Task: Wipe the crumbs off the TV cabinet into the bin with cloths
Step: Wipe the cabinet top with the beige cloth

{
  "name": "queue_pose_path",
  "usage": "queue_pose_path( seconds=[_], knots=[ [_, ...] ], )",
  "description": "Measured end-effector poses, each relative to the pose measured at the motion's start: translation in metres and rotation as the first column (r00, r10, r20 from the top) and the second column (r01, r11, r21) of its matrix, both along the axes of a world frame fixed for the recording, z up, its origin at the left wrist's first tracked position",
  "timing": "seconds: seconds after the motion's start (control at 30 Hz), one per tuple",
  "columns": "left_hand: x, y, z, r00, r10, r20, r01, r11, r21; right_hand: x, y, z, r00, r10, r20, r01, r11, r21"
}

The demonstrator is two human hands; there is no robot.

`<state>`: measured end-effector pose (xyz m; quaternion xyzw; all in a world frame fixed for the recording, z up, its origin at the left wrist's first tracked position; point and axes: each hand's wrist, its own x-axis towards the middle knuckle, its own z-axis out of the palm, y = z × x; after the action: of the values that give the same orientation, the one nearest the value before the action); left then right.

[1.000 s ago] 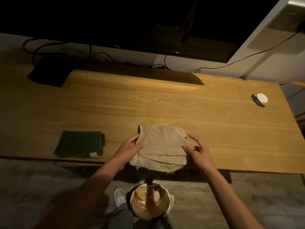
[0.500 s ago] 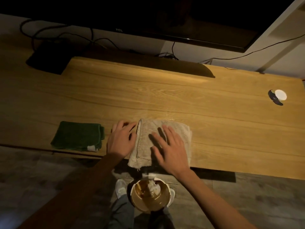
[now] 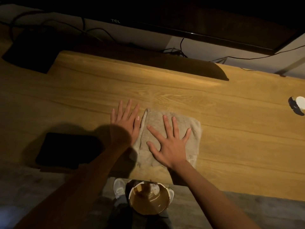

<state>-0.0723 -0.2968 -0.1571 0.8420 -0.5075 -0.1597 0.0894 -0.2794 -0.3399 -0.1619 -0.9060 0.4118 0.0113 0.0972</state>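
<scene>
Crumbs: not resolvable at this light level, only a faint pale dusting on the wood at 12 o'clock of the beige cloth (image 3: 170, 138), too blurred to confirm.

Head view, only 1 view:
- Beige cloth lying flat on TV cabinet (image 3: 231, 129), near front edge, slightly left of centre.
- Right hand (image 3: 166, 142) flat on cloth, fingers spread wide, palm down, gripping nothing.
- Left hand (image 3: 127, 119) flat on bare wood at 9 o'clock of cloth, fingers extended and together, thumb side touching cloth's left hem; wrist in shadow.
- Bin (image 3: 149, 198) on floor at 6 o'clock of cloth, just past cabinet front edge, mouth open, partly tucked under the overhang. Shoes either side of it.
- Dark cloth (image 3: 69, 149) at 9 o'clock of left hand, in shadow, untouched.
- Small white object (image 3: 299, 104) at 3 o'clock, far right edge, well apart.
- TV (image 3: 181, 17) along 12 o'clock, cables behind.

Step judged: pull stroke toward 6 o'clock.

Doing it well:
- Keep even palm pressure so cloth's far edge stays down and rakes, not rides over.
- Drag straight to 6 o'clock, in line with bin mouth.
- Use left hand as side fence at 9 o'clock to stop sideways spill.
- Slow at cabinet edge; bin sits partly under overhang, so likely needs pulling out a bit.
- Avoid lifting cloth mid-stroke.
</scene>
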Motion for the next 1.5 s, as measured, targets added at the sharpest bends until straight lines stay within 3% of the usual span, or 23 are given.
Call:
queue_pose_path(
  seconds=[0.4, 0.6, 0.8, 1.23, 1.5],
  knots=[
    [-0.002, -0.002, -0.016, 0.99, -0.003, 0.139, 0.018, 0.994, -0.109, 0.097, -0.207, 0.007, 0.986, -0.148, -0.072, 0.153, 0.986, 0.073],
    [-0.004, -0.002, -0.014, 0.989, 0.005, 0.146, 0.014, 0.992, -0.127, 0.118, -0.24, 0.012, 0.967, -0.245, -0.076, 0.249, 0.967, 0.057],
    [-0.003, -0.001, -0.01, 0.994, 0.015, 0.111, 0.0, 0.992, -0.127, 0.109, -0.217, 0.01, 0.984, -0.174, -0.034, 0.175, 0.984, 0.038],
    [-0.004, -0.005, -0.012, 0.991, 0.093, 0.093, -0.086, 0.993, -0.08, -0.006, -0.056, -0.001, 0.974, 0.227, 0.025, -0.227, 0.974, 0.0],
    [-0.004, 0.0, -0.005, 0.997, 0.057, 0.057, -0.049, 0.992, -0.12, -0.11, 0.051, 0.004, 0.966, 0.257, 0.032, -0.257, 0.966, 0.013]
  ],
)
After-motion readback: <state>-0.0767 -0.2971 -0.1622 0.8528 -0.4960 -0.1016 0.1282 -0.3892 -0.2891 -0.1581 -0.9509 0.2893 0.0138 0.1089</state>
